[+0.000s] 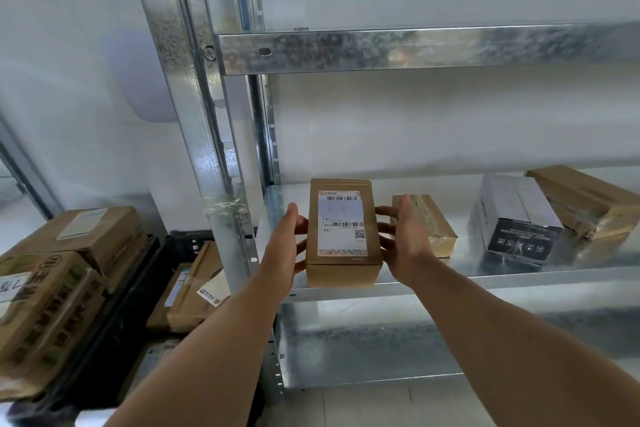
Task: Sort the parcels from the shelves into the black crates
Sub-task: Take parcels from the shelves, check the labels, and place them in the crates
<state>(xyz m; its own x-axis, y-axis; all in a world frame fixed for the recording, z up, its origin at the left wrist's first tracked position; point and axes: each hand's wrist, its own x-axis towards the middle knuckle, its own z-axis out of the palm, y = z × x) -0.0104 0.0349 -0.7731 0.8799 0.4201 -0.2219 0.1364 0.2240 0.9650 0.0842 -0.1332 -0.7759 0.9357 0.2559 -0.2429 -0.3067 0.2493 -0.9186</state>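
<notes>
Both of my forearms reach up and forward from the bottom of the view, converging on the left end of the metal shelf (pixel 519 279). The parcel (pixel 343 236) is between my hands, a brown cardboard box with a white shipping label facing up. It lies lengthwise at the shelf's front edge, close to the front-left corner and beside the upright post (pixel 207 149). I cannot tell whether it rests on the shelf or is raised just off it.

My left hand (pixel 285 246) is against the box's left side with its back turned toward the camera. The fingers (pixel 302 222) are spread and almost straight, their tips pressed to the side wall, and the thumb points up clear of the box. My right hand (pixel 407 243) mirrors it on the right side, with spread fingertips (pixel 383 211) on the cardboard and the thumb raised. Neither hand wraps around the box, which is squeezed between the two sets of fingertips.

A smaller brown parcel (pixel 436 229) lies just behind my right hand. Further along toward the shelf's right end are a grey and black carton (pixel 512 218) and a flat brown parcel (pixel 588 201). Below and to the left of the post, the black crates (pixel 121 315) hold several cardboard parcels.
</notes>
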